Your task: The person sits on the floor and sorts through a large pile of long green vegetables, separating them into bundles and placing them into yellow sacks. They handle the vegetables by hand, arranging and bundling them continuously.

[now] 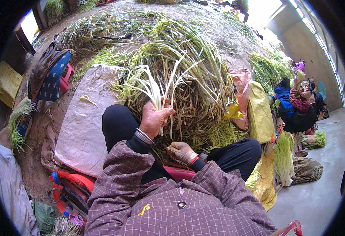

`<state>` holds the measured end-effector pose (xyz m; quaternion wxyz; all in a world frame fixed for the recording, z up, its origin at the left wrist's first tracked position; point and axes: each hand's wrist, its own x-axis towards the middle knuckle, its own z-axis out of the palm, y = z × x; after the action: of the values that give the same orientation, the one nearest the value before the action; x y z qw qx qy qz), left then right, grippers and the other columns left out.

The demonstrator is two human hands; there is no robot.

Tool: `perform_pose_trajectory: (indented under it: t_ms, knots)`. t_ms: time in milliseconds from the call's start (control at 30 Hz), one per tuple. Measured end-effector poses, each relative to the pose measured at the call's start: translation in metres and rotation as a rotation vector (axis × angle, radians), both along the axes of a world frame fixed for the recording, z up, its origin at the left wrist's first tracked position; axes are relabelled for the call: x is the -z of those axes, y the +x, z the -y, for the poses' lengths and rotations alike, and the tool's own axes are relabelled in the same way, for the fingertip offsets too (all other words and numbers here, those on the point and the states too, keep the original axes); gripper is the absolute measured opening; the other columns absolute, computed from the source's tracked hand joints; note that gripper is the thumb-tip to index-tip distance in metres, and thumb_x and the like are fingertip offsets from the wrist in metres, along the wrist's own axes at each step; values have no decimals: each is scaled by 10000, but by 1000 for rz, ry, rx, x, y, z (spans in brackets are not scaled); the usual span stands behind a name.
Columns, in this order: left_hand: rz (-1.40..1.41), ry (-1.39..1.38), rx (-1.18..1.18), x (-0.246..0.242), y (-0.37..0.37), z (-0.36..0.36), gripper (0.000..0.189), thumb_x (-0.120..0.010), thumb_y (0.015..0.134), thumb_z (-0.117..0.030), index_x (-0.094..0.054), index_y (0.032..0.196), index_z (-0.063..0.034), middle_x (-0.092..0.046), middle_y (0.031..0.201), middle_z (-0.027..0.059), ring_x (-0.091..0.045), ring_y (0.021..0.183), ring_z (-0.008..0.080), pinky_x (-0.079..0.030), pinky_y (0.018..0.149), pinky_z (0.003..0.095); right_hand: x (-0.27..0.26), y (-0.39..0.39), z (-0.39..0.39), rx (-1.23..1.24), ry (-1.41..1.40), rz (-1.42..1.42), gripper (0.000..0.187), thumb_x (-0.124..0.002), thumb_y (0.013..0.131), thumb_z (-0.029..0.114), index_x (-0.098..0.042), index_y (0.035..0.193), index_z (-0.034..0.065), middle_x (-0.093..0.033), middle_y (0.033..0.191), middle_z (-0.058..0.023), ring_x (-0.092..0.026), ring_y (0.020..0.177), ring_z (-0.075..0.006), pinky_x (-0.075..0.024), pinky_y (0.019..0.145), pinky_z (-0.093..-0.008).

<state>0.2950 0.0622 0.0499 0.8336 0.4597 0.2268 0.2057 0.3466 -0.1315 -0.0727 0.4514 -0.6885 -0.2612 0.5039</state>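
Observation:
My left hand [156, 116], bare, grips a small bunch of pale leafy stalks [152, 88], probably garlic greens. Their white lower ends stick out below my fist, and thin leaves fan out above it. One long, thin stalk [172, 126] hangs down beside the bunch towards my right hand. My right hand [182, 152] wears a thin, pale glove and sits lower, between my knees, its fingers curled. Whether something is pinched in its fingertips cannot be made out. Right in front of me lies a large heap of green stalks [187, 70], with brownish stems facing me.
A pale woven sack [87, 118] lies at my left with a loose leaf scrap on it. Yellow sacking [259, 115] is at my right, near a bundled sheaf of greens [284, 160]. Another person [300, 109] sits beyond. A cloth-draped pink stool [66, 78] stands far left.

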Motion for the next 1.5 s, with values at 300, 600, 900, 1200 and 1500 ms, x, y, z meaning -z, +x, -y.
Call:
perform_pose_trajectory:
  t_ms: [300,600,900,1200,1500]
  knots:
    - [82,-49,-81,-7,-3,-17,277,-655,829,-9,-510,1062,-48,-646,788,71,-480,456,47,-360,375,170,38,18,28,-397,-415,578,295,-629,831,371,-686,885,86,-666,751,-112,-621,662,-255,-490,649,-338]
    - [28,9,-79,-7,-5,-13,222,-637,852,-42,-518,1039,-33,-650,789,81,-464,438,47,-351,363,185,-83,2,-5,249,220,-321,342,-528,966,347,-596,1127,52,-640,765,-31,-444,505,-41,-365,479,-190]
    - [-29,25,267,-20,-22,-1,193,-630,881,-96,-558,1048,-31,-655,743,53,-477,475,46,-375,409,191,-112,-12,-43,254,292,-339,256,-530,970,302,-641,904,81,-573,654,25,-492,514,-56,-374,469,-195]
    - [664,-156,-418,-50,-44,-81,179,-572,933,-123,-541,1098,-60,-600,920,46,-597,894,147,-523,907,361,-147,102,-50,99,592,787,130,-657,887,170,-680,910,44,-668,817,-57,-619,731,-146,-516,664,-269]
    - [670,-869,-108,-9,-13,-88,164,-512,971,-129,-597,1003,7,-526,673,13,-376,504,49,-306,463,198,-133,195,-77,198,32,1135,250,-728,781,275,-618,861,66,-640,824,-140,-631,788,-312,-484,690,-382]
